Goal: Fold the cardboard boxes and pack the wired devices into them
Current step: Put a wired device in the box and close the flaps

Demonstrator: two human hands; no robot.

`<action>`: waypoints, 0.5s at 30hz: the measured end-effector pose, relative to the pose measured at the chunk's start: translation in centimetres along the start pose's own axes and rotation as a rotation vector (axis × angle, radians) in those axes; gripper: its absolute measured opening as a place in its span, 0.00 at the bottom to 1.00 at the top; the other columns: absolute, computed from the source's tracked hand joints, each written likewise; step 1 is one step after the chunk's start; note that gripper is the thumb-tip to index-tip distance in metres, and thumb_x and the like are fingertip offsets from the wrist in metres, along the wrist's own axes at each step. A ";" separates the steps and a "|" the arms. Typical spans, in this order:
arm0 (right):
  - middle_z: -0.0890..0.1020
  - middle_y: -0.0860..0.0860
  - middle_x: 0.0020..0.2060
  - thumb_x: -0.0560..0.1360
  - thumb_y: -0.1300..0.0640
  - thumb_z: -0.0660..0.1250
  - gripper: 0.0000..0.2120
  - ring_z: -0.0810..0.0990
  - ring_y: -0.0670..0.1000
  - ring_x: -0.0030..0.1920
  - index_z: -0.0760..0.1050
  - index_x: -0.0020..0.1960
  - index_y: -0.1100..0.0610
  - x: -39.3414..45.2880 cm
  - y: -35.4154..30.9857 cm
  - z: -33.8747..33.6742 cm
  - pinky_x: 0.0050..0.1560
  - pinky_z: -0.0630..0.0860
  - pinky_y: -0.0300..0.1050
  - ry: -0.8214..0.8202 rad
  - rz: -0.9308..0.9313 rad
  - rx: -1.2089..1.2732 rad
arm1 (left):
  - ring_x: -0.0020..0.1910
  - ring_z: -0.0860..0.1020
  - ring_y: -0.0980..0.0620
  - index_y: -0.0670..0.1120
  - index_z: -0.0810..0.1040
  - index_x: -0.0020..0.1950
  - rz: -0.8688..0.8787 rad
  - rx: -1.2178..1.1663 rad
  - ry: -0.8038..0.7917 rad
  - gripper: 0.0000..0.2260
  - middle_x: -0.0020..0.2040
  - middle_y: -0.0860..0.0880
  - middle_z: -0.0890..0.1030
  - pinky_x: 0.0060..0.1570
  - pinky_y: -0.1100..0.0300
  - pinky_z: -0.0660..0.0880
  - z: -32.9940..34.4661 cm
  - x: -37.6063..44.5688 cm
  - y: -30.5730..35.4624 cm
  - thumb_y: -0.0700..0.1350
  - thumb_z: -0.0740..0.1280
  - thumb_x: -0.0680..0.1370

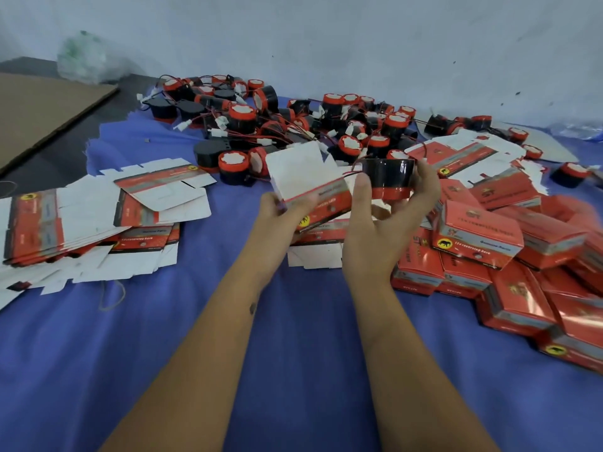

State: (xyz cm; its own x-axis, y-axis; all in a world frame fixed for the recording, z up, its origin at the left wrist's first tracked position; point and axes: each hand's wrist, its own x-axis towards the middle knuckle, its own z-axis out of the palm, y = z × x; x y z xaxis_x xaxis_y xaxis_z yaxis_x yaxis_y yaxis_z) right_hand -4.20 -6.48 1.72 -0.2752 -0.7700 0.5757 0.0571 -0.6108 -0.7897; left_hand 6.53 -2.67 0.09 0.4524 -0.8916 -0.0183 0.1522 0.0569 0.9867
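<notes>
The left hand (280, 210) is gripping an open box (310, 184), fingers curled round its lower edge. The right hand (388, 216) is clamping a black-and-red device (388, 179) just beside the box's mouth, above the blue cloth (293, 353).

1. Two bare forearms are visible; no sleeve shows on either of them.
2. The left hand (280, 210) wears no glove, ring or watch.
3. The right hand (385, 220) is also bare, with nothing worn on the fingers or wrist.
4. The left forearm has one small dark mark on its inner side, below the wrist.
</notes>
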 end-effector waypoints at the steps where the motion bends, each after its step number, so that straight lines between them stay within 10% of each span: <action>1: 0.72 0.40 0.60 0.74 0.55 0.72 0.26 0.77 0.51 0.60 0.63 0.67 0.50 0.1 0.1 -0.1 0.54 0.78 0.58 0.006 0.002 0.027 | 0.55 0.81 0.58 0.54 0.70 0.57 0.033 0.083 0.025 0.21 0.57 0.54 0.79 0.54 0.58 0.79 -0.4 0.1 -0.2 0.61 0.70 0.70; 7: 0.65 0.57 0.62 0.71 0.62 0.74 0.26 0.68 0.43 0.62 0.69 0.66 0.56 -0.1 0.1 0.2 0.59 0.72 0.37 -0.014 -0.344 -0.222 | 0.53 0.77 0.60 0.54 0.68 0.59 0.222 0.448 0.177 0.24 0.52 0.62 0.77 0.48 0.67 0.73 -3.6 0.6 -0.5 0.46 0.78 0.70; 15: 0.75 0.61 0.62 0.67 0.70 0.68 0.28 0.66 0.57 0.59 0.77 0.66 0.56 -1.5 0.5 1.0 0.59 0.70 0.51 -0.558 -0.580 -0.600 | 0.46 0.77 0.74 0.55 0.72 0.62 0.248 0.416 0.048 0.25 0.52 0.62 0.79 0.43 0.77 0.72 -3.8 0.0 0.0 0.38 0.77 0.71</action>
State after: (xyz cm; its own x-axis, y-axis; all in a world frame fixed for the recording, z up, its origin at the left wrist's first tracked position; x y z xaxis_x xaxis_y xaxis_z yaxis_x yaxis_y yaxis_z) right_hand -2.77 -5.83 0.64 0.3912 -0.4532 0.8010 -0.4790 -0.8434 -0.2433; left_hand 9.90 -0.96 -0.57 0.4723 -0.8516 0.2275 -0.3251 0.0716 0.9430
